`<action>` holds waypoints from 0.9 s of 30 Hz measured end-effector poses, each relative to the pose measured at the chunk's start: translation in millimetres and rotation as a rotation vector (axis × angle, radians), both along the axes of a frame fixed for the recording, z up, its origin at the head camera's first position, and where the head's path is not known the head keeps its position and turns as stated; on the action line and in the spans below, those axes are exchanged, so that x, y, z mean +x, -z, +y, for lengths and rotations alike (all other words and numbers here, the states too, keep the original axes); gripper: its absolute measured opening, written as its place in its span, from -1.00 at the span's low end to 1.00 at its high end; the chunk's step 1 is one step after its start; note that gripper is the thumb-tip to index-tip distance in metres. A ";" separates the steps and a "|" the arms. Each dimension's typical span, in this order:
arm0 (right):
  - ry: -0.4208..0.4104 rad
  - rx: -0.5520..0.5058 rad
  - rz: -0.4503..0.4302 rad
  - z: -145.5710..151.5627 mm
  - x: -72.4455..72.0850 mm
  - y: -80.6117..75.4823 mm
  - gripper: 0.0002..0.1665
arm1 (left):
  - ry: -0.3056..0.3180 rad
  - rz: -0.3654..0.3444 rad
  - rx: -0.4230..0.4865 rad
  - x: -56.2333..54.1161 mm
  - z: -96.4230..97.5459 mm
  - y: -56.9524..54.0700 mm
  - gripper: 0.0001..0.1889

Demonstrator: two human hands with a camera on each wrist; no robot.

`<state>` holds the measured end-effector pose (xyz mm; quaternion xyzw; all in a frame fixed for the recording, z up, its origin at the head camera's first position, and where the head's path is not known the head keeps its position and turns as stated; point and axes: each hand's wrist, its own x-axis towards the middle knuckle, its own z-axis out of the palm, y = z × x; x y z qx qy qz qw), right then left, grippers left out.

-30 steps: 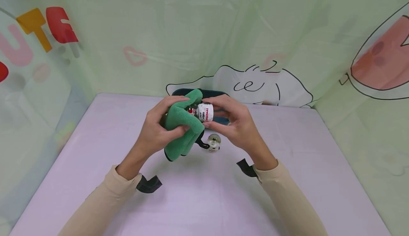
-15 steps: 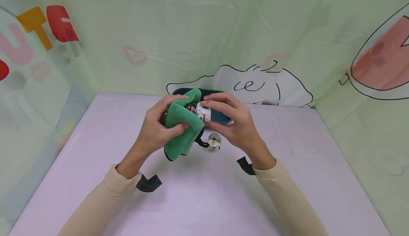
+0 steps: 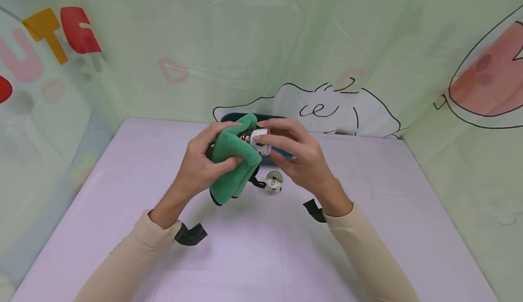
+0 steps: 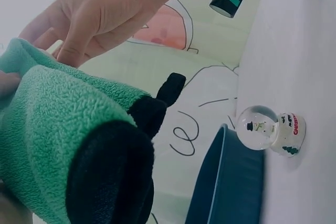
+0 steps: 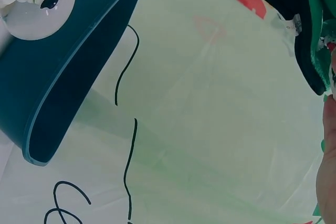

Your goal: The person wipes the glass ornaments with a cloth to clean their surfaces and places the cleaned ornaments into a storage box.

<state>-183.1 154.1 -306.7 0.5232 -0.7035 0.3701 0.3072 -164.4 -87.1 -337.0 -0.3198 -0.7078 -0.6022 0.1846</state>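
Fingers of the L hand (image 3: 199,165) were bent round a green cloth (image 3: 230,150), thumb on its near side, just L of frame centre. R hand (image 3: 308,156) gripped what looked like a snow globe (image 3: 261,149) by its white base, approx. mid-frame, w/ the other end tucked in the cloth's folds. Cloth was soft, limp & prob. v. light; it'd give anywhere, so a full handful was the safer hold. Globe looked stiff, smooth, prob. fairly heavy for its size, & the clear part likely fragile & slippery; best hold was prob. the base, w/ cloth cushioning the rest. A 2nd globe (image 3: 273,182) stood upright on the pale table (image 3: 261,256), just below centre; blue bin (image 4: 236,182) sat behind the hands, upper middle of the head view.
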 end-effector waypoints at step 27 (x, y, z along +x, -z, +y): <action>-0.015 -0.075 -0.426 3.7 5.1 1.3 -0.39 | 0.027 0.126 -0.016 0.3 -0.8 -0.3 -0.36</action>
